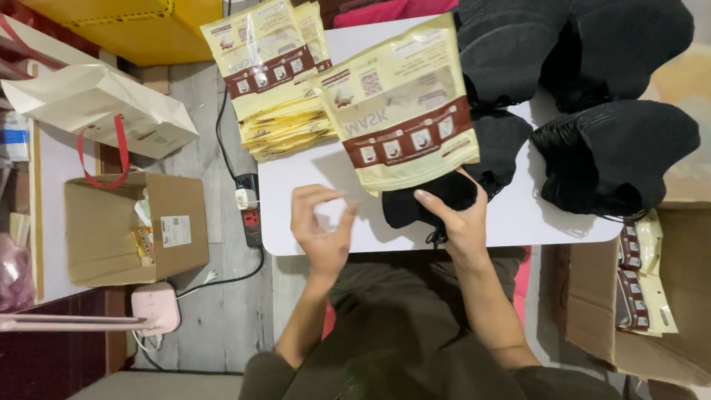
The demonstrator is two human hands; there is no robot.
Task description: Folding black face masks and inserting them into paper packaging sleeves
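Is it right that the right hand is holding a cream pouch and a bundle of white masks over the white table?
Not quite: the head view shows the masks are black, not white. The right hand does hold them with the cream pouch over the white table.

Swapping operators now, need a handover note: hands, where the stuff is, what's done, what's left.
Right hand: holds a cream pouch together with a few black masks, over the white table.
Left hand: empty, fingers curled, just left of the pouch.
Empty pouches: stack at the table's far left.
Loose masks: black piles at the right.
Done: pouches lie in the box at right; whether filled, cannot tell.
Left: masks in hand not yet inside the pouch; piles remain.
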